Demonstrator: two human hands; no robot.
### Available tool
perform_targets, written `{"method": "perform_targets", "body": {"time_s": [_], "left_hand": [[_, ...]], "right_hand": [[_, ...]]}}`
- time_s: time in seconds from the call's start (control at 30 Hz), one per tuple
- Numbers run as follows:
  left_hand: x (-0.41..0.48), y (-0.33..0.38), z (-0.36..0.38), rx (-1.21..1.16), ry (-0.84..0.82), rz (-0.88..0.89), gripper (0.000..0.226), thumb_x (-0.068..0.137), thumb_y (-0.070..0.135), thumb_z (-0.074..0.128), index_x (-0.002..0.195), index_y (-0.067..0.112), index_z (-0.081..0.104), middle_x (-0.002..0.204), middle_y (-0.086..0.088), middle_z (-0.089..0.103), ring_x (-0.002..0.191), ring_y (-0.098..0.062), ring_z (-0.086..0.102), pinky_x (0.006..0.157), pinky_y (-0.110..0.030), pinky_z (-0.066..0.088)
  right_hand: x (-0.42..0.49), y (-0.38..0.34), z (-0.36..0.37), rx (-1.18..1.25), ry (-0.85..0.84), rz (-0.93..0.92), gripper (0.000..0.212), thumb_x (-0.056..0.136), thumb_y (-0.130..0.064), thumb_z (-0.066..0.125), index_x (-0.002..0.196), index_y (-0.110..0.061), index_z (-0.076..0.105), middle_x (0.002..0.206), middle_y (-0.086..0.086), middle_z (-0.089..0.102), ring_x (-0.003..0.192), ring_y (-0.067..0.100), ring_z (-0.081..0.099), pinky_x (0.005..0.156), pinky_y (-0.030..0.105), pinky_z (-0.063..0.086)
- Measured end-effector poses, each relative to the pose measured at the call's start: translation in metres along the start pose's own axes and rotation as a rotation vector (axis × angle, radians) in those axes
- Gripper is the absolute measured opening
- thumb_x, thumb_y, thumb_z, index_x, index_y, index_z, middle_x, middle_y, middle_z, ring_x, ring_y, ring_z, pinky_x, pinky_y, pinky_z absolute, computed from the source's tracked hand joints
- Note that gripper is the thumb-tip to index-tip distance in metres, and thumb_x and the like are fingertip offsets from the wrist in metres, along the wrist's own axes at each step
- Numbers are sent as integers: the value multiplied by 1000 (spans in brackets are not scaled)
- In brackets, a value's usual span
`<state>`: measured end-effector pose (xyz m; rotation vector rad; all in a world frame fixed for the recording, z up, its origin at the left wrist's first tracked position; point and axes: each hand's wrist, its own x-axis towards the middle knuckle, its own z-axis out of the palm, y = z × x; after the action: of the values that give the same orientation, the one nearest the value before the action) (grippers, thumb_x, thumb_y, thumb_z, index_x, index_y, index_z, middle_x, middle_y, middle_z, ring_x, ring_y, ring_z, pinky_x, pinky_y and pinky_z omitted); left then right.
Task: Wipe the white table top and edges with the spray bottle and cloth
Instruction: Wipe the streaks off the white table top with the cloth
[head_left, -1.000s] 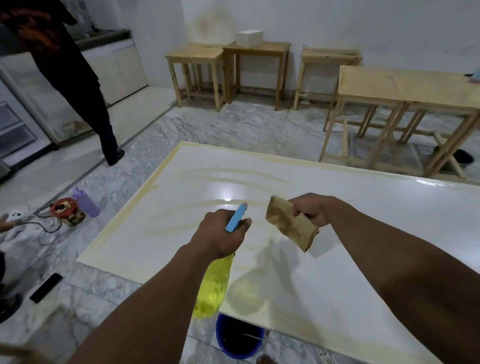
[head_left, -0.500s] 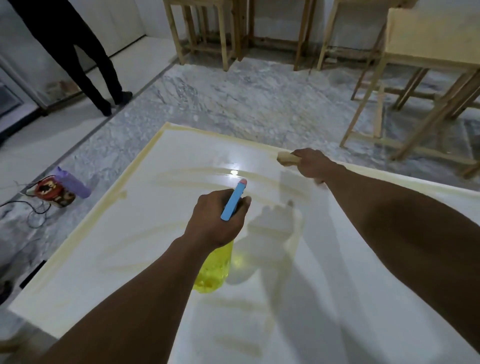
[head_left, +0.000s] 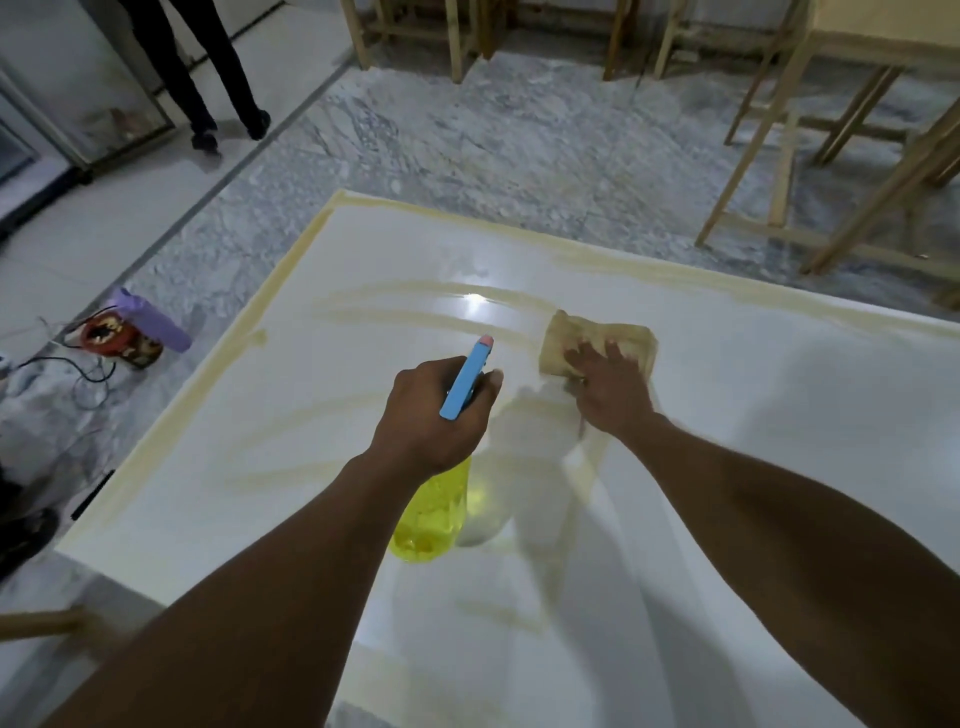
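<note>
The white table top (head_left: 779, 426) fills the lower middle of the view, with yellowish streaks across it and along its far and left edges. My left hand (head_left: 434, 415) is wrapped around the neck of a spray bottle (head_left: 434, 514) with a yellow body and a blue trigger head, held just above the table. To its right, my right hand (head_left: 610, 392) presses flat on a tan cloth (head_left: 592, 338) that lies on the table near the far edge.
A purple bottle (head_left: 150, 319) and a red round container (head_left: 111, 338) with cables sit on the marble floor left of the table. A person's legs (head_left: 208, 78) stand at the far left. Wooden tables (head_left: 831, 130) stand behind and to the right.
My right hand has brought the cloth back from the far edge toward me and now presses it flat with fingers spread. The spray bottle stays in my left hand over the table.
</note>
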<state>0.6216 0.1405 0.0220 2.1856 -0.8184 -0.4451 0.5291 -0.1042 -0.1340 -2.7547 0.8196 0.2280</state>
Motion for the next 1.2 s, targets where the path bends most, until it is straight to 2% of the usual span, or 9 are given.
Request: {"method": "perform_targets", "body": {"time_s": [0.13,0.4,0.5,0.6,0.7,0.8,0.93,1.1,1.2], "left_hand": [[-42,-6,-16,1,-10,15,43,98,45,62,74,10,59,67,-18,65,60,-37,70,65,-56,59],[-155,-35,-55,-16,-47,80,44,99,43,63,73,8,58,65,-20,65,57,-37,70,64,-55,58],[-195,-48,-71,-50,-82,68,45,100,41,63,75,4,59,63,-19,65,52,-30,71,62,-49,60],[-214,-58,-83,-29,-118,62,44,100,43,62,78,5,61,62,-17,61,57,-36,71,65,-52,59],[-211,-60,-91,-21,-140,69,45,99,47,61,83,5,64,65,-20,59,63,-41,70,68,-56,59],[-189,-55,-95,-19,-148,108,45,99,47,61,85,4,66,70,-23,61,61,-39,70,67,-55,59],[-143,-52,-87,-22,-152,151,44,98,47,63,77,8,62,67,-20,63,58,-37,70,65,-55,59],[-70,-40,-64,-17,-195,157,47,94,55,59,76,11,62,63,-17,59,59,-38,67,64,-54,61],[-25,-23,-49,-22,-223,188,47,93,55,58,76,11,61,64,-18,59,58,-39,67,62,-54,61]], "right_hand": [[-72,-41,22,0,-76,-5,67,86,-14,47,151,-25,33,162,1,26,147,43,18,113,60,23],[-246,-145,73,87,-114,25,76,88,-11,45,156,-32,20,166,-5,11,153,33,-1,120,53,7],[-287,-178,81,97,-160,20,68,92,-12,42,155,-31,25,166,-6,13,153,33,4,119,52,13],[-299,-185,67,205,-227,-2,47,99,-18,40,144,-29,48,157,-3,38,147,30,29,115,44,33],[-290,-173,28,566,-304,52,35,95,-17,46,117,-24,71,128,-2,66,119,22,59,101,39,47],[-261,-141,-18,1016,-303,246,20,85,-9,56,96,-6,73,100,10,71,90,27,67,80,37,53],[-196,-87,-47,1276,-404,536,55,66,-9,62,120,4,61,120,26,67,109,44,66,98,53,50],[-99,-39,-99,1172,-233,524,44,80,3,50,123,4,59,119,27,66,106,41,66,91,49,55],[-39,-15,-138,745,-95,433,36,79,-1,48,108,-5,69,107,23,68,95,36,66,82,35,52]]}}
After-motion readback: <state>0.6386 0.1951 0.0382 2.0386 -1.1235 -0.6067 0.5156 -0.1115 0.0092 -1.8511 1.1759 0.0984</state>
